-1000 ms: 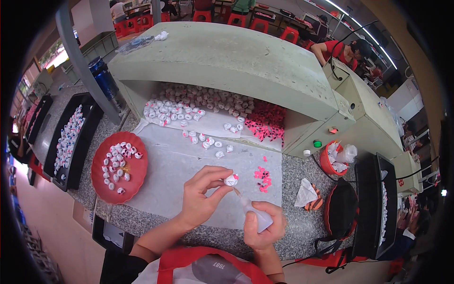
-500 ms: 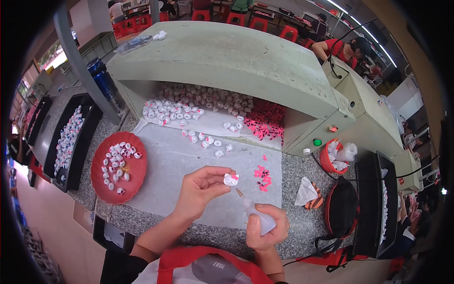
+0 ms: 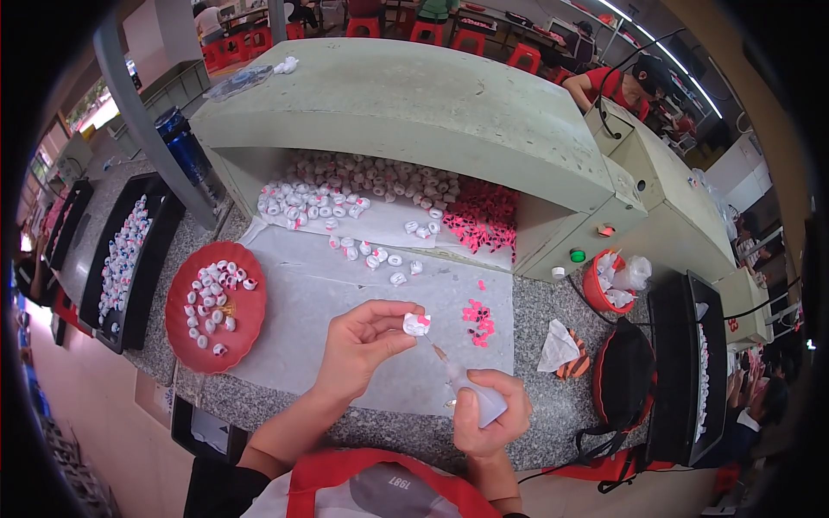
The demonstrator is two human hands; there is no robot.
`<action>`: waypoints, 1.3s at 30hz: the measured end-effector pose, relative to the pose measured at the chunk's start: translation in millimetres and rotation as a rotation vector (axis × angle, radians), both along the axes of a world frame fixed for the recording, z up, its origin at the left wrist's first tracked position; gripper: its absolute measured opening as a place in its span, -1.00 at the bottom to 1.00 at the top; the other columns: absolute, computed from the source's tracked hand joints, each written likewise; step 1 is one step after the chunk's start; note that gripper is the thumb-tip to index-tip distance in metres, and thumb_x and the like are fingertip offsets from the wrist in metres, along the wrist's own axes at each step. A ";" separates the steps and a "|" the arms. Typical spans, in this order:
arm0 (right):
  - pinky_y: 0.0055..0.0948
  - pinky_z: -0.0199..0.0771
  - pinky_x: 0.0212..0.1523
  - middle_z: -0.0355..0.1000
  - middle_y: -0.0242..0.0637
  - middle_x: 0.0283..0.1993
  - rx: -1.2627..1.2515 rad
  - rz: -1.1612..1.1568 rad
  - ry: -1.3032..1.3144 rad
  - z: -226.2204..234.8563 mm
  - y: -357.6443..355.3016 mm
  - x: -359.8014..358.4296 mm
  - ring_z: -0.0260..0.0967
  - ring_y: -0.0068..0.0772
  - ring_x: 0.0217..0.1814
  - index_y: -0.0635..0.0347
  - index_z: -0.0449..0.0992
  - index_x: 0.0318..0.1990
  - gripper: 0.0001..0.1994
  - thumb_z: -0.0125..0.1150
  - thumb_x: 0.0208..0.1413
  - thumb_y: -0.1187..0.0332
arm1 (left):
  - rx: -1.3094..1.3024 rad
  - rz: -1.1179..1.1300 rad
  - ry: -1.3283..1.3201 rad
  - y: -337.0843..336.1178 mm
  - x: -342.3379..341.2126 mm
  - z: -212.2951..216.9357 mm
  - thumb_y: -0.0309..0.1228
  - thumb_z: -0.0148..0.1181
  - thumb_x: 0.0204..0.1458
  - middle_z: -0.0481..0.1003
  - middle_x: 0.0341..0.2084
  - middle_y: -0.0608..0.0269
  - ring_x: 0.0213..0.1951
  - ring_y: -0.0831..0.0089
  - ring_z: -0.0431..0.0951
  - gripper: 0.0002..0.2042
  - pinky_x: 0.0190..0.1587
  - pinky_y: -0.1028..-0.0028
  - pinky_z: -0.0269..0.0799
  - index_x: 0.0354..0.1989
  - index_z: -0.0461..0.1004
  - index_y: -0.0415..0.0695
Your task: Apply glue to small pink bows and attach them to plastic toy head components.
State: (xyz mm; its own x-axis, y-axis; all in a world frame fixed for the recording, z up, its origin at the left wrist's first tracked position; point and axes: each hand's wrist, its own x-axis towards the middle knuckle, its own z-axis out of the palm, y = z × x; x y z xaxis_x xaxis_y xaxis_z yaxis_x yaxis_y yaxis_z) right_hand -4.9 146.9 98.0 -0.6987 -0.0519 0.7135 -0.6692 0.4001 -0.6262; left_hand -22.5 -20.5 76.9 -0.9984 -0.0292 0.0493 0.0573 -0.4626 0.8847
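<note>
- The left hand (image 3: pixel 363 341) is closed in a pinch: thumb and fingertips grip a small white cap-like piece with a pink mark (image 3: pixel 417 324), held up over the sheet of white paper (image 3: pixel 311 302) that covers the speckled stone worktop (image 3: pixel 553 311).
- The right hand (image 3: pixel 492 419) is wrapped shut around a small translucent squeeze bottle (image 3: pixel 479 399), whose thin nozzle ends in an orange-brown tip (image 3: pixel 438 351).
- The bottle's long axis slants up and to the left, from the right fist toward the white piece; the tip stands just below and to the right of the piece, near it. Whether they touch cannot be told.
- The piece therefore lies up-left of the right hand, along the line of the nozzle, and the left hand is the one that carries it.
- A scatter of small pink bits (image 3: pixel 477 318) lies on the paper just right of the piece.
- To the left sits a red round tray (image 3: pixel 177 332) with more white pieces; a pile of white pieces (image 3: pixel 345 194) and a heap of pink bits (image 3: pixel 484 220) fill the recess under the pale green shelf (image 3: pixel 414 104).
- A black tray (image 3: pixel 155 250) of finished-looking pieces stands farther left.
</note>
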 end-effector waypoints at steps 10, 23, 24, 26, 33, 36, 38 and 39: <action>-0.52 0.38 -0.51 0.41 -0.20 -0.43 -0.643 -0.023 -0.740 -23.6 18.2 -22.7 0.36 -0.40 -0.55 0.32 0.37 -0.37 -0.84 0.07 -0.19 0.49 | -0.044 0.023 -0.043 -3.5 -6.7 -11.5 -0.75 0.08 -0.19 0.43 -0.23 0.12 -0.19 0.48 0.45 -0.66 -0.15 0.55 0.37 -0.15 0.34 -0.32; -0.21 0.37 -0.28 0.43 -0.03 -0.33 0.688 -0.330 -0.757 -113.1 49.2 -166.6 0.40 -0.02 -0.32 0.15 0.52 -0.31 -0.70 0.22 -0.23 0.20 | -0.078 0.019 -0.120 1.3 -6.4 -32.3 -0.72 0.09 -0.17 0.47 -0.30 0.16 -0.24 0.50 0.48 -0.68 -0.19 0.58 0.38 -0.16 0.35 -0.29; -0.21 0.37 -0.29 0.43 -0.03 -0.37 0.607 -0.332 -0.739 -111.7 47.9 -158.5 0.40 -0.03 -0.33 0.15 0.53 -0.36 -0.74 0.21 -0.22 0.21 | -0.081 0.030 -0.131 0.9 -7.3 -34.0 -0.72 0.09 -0.17 0.47 -0.31 0.16 -0.25 0.49 0.48 -0.69 -0.19 0.58 0.38 -0.17 0.35 -0.29; -0.21 0.38 -0.30 0.43 -0.02 -0.40 0.533 -0.332 -0.726 -114.9 46.2 -144.5 0.40 -0.04 -0.34 0.15 0.54 -0.41 -0.78 0.21 -0.22 0.23 | -0.073 0.026 -0.133 4.3 -10.2 -33.1 -0.72 0.09 -0.17 0.47 -0.32 0.16 -0.26 0.49 0.49 -0.69 -0.19 0.58 0.38 -0.17 0.35 -0.29; -0.24 0.39 -0.35 0.43 -0.04 -0.49 0.708 -0.291 -0.568 -110.3 50.5 -140.0 0.41 -0.08 -0.43 0.13 0.53 -0.37 -0.76 0.21 -0.25 0.27 | -0.104 0.022 -0.105 6.0 -6.9 -32.0 -0.71 0.08 -0.15 0.48 -0.33 0.16 -0.26 0.50 0.49 -0.69 -0.19 0.59 0.38 -0.16 0.34 -0.29; -0.31 0.39 -0.42 0.44 -0.09 -0.51 0.620 -0.224 -0.584 -113.2 56.4 -133.3 0.42 -0.20 -0.47 0.16 0.52 -0.33 -0.77 0.19 -0.23 0.33 | -0.091 0.035 -0.113 5.4 -5.2 -33.8 -0.71 0.08 -0.15 0.47 -0.31 0.16 -0.26 0.49 0.49 -0.69 -0.19 0.58 0.39 -0.15 0.34 -0.29; -0.38 0.39 -0.48 0.45 -0.13 -0.53 0.491 -0.165 -0.592 -104.9 51.2 -127.0 0.42 -0.29 -0.51 0.21 0.52 -0.33 -0.79 0.16 -0.20 0.38 | -0.096 0.039 -0.116 4.8 -4.1 -36.0 -0.71 0.08 -0.15 0.47 -0.30 0.15 -0.26 0.49 0.49 -0.68 -0.19 0.58 0.39 -0.15 0.34 -0.29; -0.47 0.38 -0.53 0.45 -0.18 -0.52 0.134 0.001 -0.855 -98.6 49.9 -122.1 0.40 -0.39 -0.53 0.26 0.51 -0.36 -0.83 0.14 -0.17 0.43 | -0.102 0.036 -0.118 5.1 -3.7 -36.7 -0.70 0.08 -0.14 0.47 -0.29 0.14 -0.25 0.49 0.49 -0.68 -0.19 0.58 0.39 -0.14 0.34 -0.29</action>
State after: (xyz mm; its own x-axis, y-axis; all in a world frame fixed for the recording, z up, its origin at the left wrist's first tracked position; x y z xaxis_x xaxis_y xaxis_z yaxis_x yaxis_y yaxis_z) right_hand -127.0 196.8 -0.6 -0.9927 -0.0986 -0.0691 0.0097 0.5066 -0.8621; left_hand -26.2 -15.4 40.3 -0.9958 -0.0657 -0.0632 -0.0346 -0.3694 0.9286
